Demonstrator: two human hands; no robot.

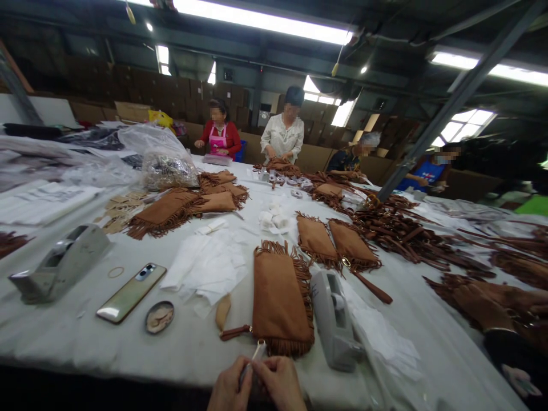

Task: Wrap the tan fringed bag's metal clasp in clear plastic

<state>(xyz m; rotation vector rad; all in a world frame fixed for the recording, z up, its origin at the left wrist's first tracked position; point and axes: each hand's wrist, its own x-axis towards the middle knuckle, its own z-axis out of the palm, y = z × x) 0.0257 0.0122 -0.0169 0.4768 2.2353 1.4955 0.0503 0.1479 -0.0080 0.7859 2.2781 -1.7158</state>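
Note:
At the table's near edge, my left hand (232, 383) and my right hand (280, 379) are close together, both pinching a narrow white strip (258, 350). The strip runs up to a small metal ring at the lower edge of a brown fringed pouch (278, 297). The pouch lies flat just beyond my fingers. From its left corner extends a short brown zipper pull (235, 331) with a tan tag (222, 311). A grey tape dispenser (331, 322) stands right beside the pouch. What lies between my fingertips is partly hidden.
White paper sheets (209, 262), a phone (132, 293), a small round dish (160, 317) and another tape dispenser (64, 262) are to the left. More fringed pouches (317, 237) and brown straps (398, 228) lie beyond. A co-worker's hand (483, 305) is at right; several people work across the table.

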